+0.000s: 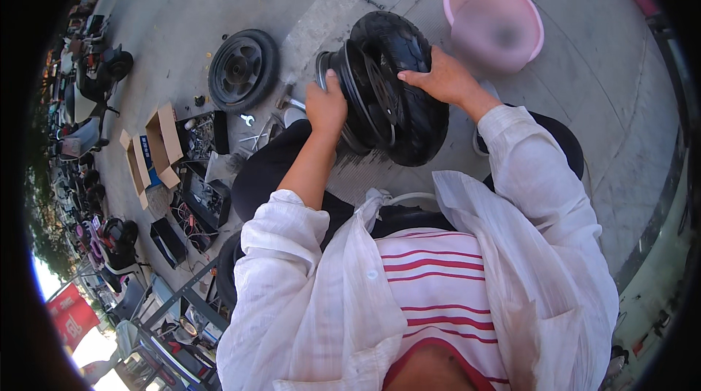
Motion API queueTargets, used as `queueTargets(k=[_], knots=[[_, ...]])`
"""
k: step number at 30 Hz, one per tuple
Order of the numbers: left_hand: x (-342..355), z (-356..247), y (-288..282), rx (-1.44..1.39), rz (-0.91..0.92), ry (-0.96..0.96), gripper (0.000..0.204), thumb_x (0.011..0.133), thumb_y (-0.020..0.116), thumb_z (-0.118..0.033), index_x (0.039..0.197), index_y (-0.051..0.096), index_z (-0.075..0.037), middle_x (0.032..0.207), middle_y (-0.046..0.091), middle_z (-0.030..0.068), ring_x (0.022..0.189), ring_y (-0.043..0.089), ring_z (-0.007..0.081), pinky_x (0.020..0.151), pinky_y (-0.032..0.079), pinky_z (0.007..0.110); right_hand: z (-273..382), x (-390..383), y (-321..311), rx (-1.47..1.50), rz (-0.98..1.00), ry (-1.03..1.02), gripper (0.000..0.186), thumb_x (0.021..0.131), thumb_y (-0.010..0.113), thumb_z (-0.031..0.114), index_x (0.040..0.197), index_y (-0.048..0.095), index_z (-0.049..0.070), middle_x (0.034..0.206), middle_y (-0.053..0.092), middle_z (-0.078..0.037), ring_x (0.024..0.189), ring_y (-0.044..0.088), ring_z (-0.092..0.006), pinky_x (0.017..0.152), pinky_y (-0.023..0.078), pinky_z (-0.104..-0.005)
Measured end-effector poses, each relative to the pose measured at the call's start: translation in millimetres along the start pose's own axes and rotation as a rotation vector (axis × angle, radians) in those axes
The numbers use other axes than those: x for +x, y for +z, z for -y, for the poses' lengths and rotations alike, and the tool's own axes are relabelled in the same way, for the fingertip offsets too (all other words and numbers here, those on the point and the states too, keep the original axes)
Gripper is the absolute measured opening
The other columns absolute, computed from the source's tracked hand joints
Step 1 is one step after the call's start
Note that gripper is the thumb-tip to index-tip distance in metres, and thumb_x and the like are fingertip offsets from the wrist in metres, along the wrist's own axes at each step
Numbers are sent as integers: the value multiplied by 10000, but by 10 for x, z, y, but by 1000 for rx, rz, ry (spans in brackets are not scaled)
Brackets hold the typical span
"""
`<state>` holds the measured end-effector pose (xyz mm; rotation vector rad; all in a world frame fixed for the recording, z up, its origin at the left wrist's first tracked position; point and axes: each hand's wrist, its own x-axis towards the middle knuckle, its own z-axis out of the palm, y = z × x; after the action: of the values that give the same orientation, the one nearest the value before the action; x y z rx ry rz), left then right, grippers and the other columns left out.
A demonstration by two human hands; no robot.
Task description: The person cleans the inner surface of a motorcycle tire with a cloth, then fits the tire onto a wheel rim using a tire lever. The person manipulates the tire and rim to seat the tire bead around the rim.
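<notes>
Between my knees stand a black scooter wheel rim and a thick black tyre, both upright and tilted. The rim sits at the tyre's left side and seems partly inside it; how far in, I cannot tell. My left hand grips the rim's left edge, thumb on top and the other fingers mostly hidden behind it. Over the tyre's upper right lies my right hand, its thumb pointing at the rim and its fingers wrapped round the far side of the tread.
A pink basin stands at the far right. Another wheel with a tyre lies left, near a hammer and a wrench. Farther left are an opened cardboard box and tool trays. A thin rod lies ahead.
</notes>
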<state>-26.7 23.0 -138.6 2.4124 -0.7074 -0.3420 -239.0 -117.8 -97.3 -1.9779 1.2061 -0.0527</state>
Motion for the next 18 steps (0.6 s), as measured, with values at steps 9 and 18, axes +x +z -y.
queueTargets(k=[9,18], knots=[[100,268,90,-372,92,20,504,978,609,-407,884,633,88,810,670,270,754,634,418,754,484,471,94,-44,2,-23,23,31,887,800,771,579,1312,521,-100,1212,647,-313,1164,626,-427,1013,474,-429],[-129,-2,-3,-280,95,-61,539,897,711,-445,891,677,93,823,695,284,819,692,411,782,514,452,213,-209,248,-79,-284,-6,677,853,698,590,1039,551,-45,955,694,-260,878,684,-451,767,540,-504]])
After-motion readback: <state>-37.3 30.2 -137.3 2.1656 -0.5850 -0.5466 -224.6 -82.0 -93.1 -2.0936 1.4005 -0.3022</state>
